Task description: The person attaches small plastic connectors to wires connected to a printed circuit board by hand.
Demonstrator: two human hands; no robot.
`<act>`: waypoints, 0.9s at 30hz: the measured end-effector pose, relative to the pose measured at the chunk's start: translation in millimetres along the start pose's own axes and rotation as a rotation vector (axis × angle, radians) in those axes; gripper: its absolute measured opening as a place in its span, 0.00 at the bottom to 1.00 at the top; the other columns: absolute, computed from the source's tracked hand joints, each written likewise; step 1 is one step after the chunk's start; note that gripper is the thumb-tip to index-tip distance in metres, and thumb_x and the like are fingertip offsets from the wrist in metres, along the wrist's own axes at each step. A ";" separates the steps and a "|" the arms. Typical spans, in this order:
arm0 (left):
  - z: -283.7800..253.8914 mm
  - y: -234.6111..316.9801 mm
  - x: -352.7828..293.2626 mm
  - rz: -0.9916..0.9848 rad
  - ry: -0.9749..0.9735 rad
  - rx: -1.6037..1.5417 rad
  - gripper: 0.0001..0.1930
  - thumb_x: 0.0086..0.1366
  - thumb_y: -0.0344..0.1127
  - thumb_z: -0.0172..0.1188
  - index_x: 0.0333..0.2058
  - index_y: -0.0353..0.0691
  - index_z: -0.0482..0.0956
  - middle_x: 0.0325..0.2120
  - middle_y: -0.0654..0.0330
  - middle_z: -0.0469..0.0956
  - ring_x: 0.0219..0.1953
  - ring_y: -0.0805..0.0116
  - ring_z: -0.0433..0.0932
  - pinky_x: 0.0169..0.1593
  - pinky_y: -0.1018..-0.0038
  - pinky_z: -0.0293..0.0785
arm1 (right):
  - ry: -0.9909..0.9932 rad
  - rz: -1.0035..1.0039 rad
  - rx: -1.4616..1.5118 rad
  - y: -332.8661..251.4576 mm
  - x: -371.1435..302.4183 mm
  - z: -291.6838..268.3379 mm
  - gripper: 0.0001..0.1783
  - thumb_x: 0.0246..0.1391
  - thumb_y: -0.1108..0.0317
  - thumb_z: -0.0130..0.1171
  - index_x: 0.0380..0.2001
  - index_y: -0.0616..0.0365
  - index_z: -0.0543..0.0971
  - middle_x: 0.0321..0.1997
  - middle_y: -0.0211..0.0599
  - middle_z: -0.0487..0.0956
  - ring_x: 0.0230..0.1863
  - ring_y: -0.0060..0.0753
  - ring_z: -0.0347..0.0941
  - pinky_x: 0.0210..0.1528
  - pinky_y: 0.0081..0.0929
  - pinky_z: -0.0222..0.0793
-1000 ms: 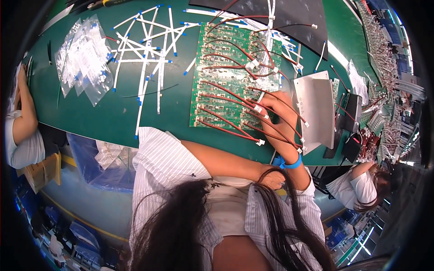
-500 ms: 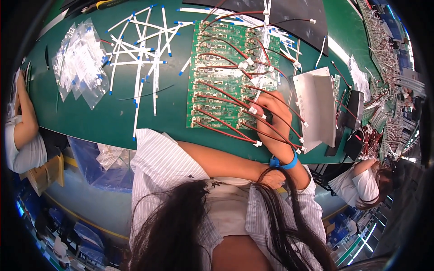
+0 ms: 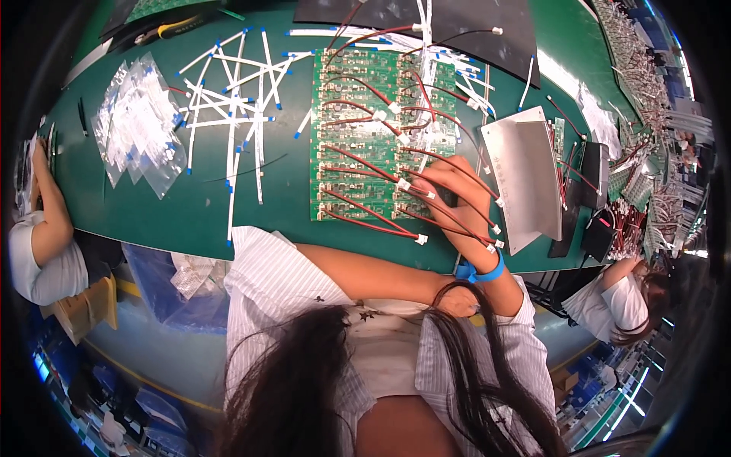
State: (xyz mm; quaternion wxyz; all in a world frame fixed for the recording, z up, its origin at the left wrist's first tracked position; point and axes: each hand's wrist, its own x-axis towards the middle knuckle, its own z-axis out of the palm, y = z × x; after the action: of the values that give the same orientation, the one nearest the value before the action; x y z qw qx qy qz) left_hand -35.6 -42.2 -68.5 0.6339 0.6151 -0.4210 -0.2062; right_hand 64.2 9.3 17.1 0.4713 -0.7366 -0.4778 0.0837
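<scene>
Head view: green circuit-board panel [image 3: 350,137], flat on green table [image 3: 190,217], red-and-black leads [image 3: 371,225] attached. Right hand [image 3: 458,186] — at panel's lower right edge, fingers curled, grip unclear. Left hand [image 3: 460,300] — near right forearm [image 3: 502,292]; fingers' state cannot be told.
</scene>
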 end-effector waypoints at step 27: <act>42.6 -54.7 3.0 -0.028 -0.441 -2.639 0.12 0.51 0.36 0.52 0.26 0.31 0.72 0.21 0.42 0.72 0.28 0.47 0.75 0.31 0.59 0.69 | -0.040 0.228 -0.019 -10.9 2.4 -20.0 0.04 0.43 0.76 0.56 0.27 0.57 0.75 0.24 0.28 0.71 0.27 0.25 0.63 0.35 0.24 0.54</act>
State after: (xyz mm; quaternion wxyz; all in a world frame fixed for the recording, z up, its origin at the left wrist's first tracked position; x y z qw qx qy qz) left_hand -53.4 -79.1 -124.5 0.6669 -0.4952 0.0051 -0.5567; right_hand 70.1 0.0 37.2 0.4422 -0.7888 -0.4009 0.1468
